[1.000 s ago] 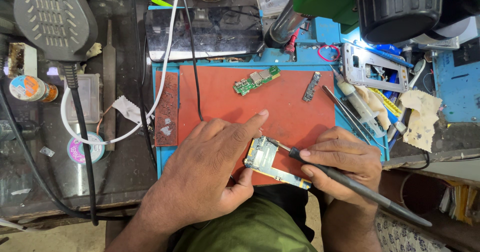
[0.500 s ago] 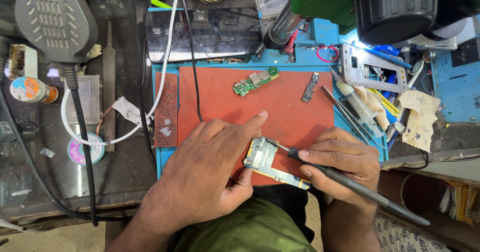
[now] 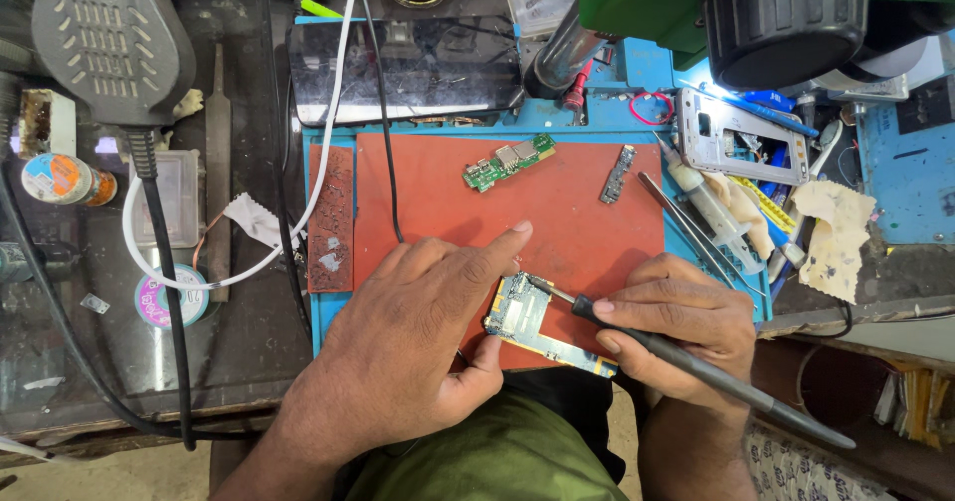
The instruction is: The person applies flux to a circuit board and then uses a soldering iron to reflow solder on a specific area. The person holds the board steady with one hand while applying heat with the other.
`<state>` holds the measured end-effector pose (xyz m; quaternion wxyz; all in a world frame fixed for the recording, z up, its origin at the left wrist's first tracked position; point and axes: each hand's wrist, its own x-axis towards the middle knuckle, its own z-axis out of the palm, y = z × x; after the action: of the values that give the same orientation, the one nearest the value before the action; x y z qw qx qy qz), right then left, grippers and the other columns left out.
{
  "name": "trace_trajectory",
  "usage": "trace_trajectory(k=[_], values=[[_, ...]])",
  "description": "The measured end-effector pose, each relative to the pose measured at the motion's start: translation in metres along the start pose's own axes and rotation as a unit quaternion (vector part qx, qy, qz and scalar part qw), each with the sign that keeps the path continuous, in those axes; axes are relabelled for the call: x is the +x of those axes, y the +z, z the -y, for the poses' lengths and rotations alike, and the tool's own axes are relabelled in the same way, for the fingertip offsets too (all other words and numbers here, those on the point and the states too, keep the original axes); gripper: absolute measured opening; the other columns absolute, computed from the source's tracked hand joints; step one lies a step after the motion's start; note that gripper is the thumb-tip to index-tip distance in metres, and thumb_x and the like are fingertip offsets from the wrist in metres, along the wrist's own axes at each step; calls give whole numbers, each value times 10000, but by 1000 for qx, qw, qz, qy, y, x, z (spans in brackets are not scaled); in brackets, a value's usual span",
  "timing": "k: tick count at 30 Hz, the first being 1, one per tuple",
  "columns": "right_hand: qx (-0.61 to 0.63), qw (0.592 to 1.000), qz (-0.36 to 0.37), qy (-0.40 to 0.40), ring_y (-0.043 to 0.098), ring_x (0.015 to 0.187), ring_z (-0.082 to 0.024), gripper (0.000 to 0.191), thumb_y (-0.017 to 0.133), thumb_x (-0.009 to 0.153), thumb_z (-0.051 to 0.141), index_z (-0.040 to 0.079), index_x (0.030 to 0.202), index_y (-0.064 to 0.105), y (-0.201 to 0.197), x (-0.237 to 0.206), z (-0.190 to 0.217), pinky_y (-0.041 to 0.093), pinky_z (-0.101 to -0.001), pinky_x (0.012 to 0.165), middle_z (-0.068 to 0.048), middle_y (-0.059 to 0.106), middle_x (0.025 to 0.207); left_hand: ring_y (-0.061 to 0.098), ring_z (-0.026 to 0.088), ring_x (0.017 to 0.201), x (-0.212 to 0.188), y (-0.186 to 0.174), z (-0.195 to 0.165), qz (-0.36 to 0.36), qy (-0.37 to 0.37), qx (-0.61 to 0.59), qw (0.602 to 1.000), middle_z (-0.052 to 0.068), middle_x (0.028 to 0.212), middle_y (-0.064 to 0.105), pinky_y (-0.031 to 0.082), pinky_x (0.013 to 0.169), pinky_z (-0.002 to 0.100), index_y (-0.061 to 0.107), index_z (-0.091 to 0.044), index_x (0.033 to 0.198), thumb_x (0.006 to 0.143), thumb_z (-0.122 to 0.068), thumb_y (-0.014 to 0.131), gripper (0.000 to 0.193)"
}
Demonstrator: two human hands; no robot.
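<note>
— Two hands, ours. Pose?
— Left hand (image 3: 418, 337) lies flat on the red mat (image 3: 577, 202), index stretched out, thumb pressing the circuit board (image 3: 527, 317) by its left edge. Right hand (image 3: 686, 327) pinches a black soldering iron (image 3: 696, 362), tip on the board's top.
— Room?
— Board sits at the mat's near edge; mat's middle open.
— Counts?
— Two loose boards beyond: green board (image 3: 507, 163), small grey strip (image 3: 617, 173). One syringe (image 3: 701, 202) right.
</note>
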<state>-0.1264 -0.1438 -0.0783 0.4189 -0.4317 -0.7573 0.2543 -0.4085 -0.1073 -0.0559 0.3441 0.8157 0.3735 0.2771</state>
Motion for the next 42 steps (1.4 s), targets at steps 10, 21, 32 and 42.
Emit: trace_trajectory(k=[10,21,32,42], values=[[0,1000,3,4,670,731,-201,288,846,721,87,-7,979,762,-1,1,1,516,-309,665,-129,748,820,603,278,940,0,0,0,-10,15,-3,1000,98,1085,652,525,846,431,417,-64,1524,731,-130,763,868],[0,1000,9,1,670,733,-206,296,852,721,87,-11,985,763,-2,1,1,519,-310,667,-124,746,818,601,277,922,1,-1,-2,-3,4,-2,1000,104,1027,637,521,835,433,426,-64,1517,726,-128,763,862],[-1,1000,11,7,683,739,-210,289,849,723,81,-11,983,763,-3,1,2,527,-309,673,-131,753,829,610,276,947,1,-1,-2,-7,11,-5,1000,87,1120,670,523,870,429,422,-53,1517,724,-121,759,864],[2,1000,9,6,680,737,-206,287,844,728,80,-9,989,763,-4,1,2,527,-309,675,-129,752,829,608,281,948,1,-1,-2,-12,17,-3,1000,94,1093,664,522,861,432,426,-49,1514,720,-123,759,864]])
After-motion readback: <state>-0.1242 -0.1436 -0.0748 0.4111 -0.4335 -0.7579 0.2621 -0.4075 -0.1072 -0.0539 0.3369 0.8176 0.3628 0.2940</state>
